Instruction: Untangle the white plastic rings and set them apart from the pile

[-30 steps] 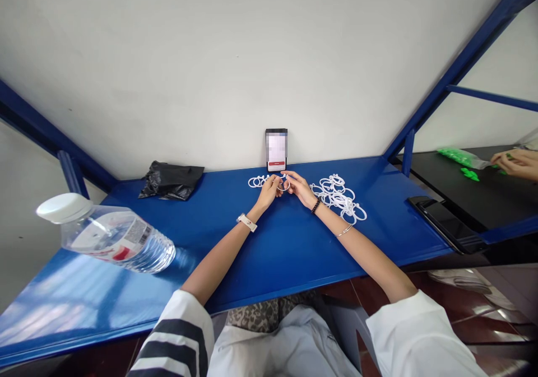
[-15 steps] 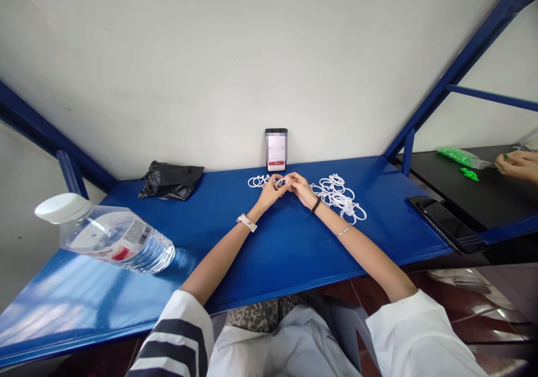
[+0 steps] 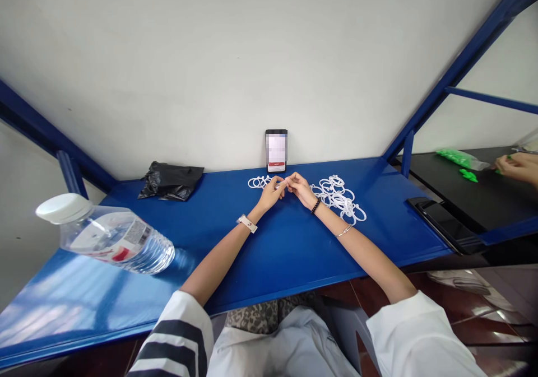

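Note:
My left hand (image 3: 270, 192) and my right hand (image 3: 300, 186) meet fingertip to fingertip above the blue table (image 3: 269, 248). Between them is a white plastic ring (image 3: 279, 185), mostly covered by the fingers; both hands are closed on it. Just beyond my left hand lies a short row of white rings (image 3: 257, 182). To the right of my right hand is a loose heap of white rings (image 3: 336, 195) with small knobs, spreading toward me.
A phone (image 3: 276, 150) leans on the wall behind my hands. At left are a black plastic bag (image 3: 171, 181) and a large water bottle (image 3: 113, 237). A dark phone (image 3: 441, 224) lies at right. Another person's hand (image 3: 519, 165) is near green pieces (image 3: 468, 175).
The ring between my hands has tilted, so its open loop now shows only as a thin strip. My arms have barely moved.

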`<state>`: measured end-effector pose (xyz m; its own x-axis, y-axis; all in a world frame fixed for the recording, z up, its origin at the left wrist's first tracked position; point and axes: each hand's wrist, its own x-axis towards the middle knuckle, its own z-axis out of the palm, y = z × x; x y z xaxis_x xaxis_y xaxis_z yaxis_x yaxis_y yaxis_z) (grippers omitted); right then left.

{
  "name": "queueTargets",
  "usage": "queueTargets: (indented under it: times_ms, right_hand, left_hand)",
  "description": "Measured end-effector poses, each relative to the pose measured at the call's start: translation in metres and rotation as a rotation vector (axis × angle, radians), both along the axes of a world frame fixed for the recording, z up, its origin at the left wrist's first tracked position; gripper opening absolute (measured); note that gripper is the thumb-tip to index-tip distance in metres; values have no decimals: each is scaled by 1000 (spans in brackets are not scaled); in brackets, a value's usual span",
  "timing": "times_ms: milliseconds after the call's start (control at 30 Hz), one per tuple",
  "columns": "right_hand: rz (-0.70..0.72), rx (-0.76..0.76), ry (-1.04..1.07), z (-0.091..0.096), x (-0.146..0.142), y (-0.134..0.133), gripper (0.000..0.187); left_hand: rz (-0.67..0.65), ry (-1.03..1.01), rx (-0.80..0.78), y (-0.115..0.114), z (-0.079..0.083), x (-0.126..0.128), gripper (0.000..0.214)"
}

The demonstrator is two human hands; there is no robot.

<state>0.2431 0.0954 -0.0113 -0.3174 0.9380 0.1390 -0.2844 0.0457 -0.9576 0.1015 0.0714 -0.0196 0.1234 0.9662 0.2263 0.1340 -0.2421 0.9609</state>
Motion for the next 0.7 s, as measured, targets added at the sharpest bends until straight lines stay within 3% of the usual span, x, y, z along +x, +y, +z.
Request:
queueTargets:
  times_ms: [700]
  right_hand:
    - [-27,-80,0,-2,-3,2,35]
  left_hand:
    - [22,-81,7,4,-4,0,50]
